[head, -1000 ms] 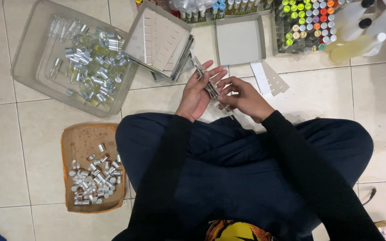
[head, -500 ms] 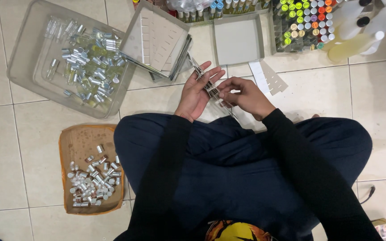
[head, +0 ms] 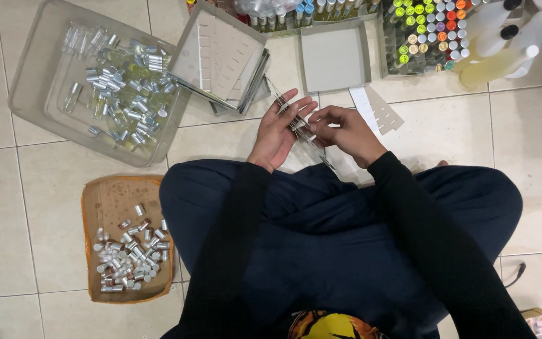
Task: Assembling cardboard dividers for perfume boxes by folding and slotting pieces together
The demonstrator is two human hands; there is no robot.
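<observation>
1. The clear plastic tub [head: 39, 81] sits on the tiled floor to the upper left of the person's knees and holds a loose heap of small glass vials [head: 123, 94] with silver caps.
2. Below that tub, beside the left knee, a brown cardboard tray [head: 105, 201] holds a pile of loose silver caps [head: 130, 254].
3. To the right of the tub a stack of pale card sheets [head: 224, 59] leans on its rim, and further right lies an empty shallow grey box [head: 335, 58].
4. Right of the grey box, a rack of vials with coloured caps [head: 421, 31] stands beside bottles of yellowish liquid [head: 494, 66].
5. Right of the tub, above the lap, the left hand [head: 277, 132] is open, fingers spread, supporting a thin strip of slim vials [head: 299, 125] across its fingers.
6. The right hand [head: 346, 132] has its fingers drawn together, pinching the middle of that strip.
7. Compared with half a second ago, both hands hold the strip in much the same pose; the containers lie as they did.
</observation>
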